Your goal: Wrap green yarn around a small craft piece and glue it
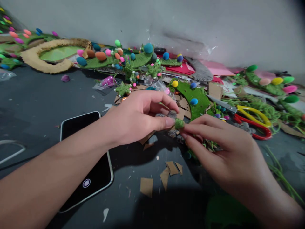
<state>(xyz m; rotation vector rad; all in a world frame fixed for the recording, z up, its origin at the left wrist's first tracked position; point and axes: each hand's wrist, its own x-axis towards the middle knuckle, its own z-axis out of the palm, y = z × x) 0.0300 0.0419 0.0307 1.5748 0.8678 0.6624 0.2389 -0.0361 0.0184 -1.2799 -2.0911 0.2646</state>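
Note:
Near the middle of the view my left hand [133,119] pinches a small yarn-wrapped piece [179,123] between thumb and fingers. Its grey part lies at my left fingertips, and green yarn is wound round its right end. My right hand [224,149] has its thumb and fingertips closed on that green end. Whether a loose strand runs between my right fingers cannot be made out. Cardboard scraps [184,104] and a green yarn-wrapped curve with coloured balls [199,95] lie just beyond my hands.
A phone [87,183] lies under my left forearm. Scissors with red and yellow handles [254,119] rest at the right beside tangled green yarn [259,103]. Cut cardboard bits [146,186] are in front. A tan wrapped ring [45,65] and ball-trimmed pieces line the wall.

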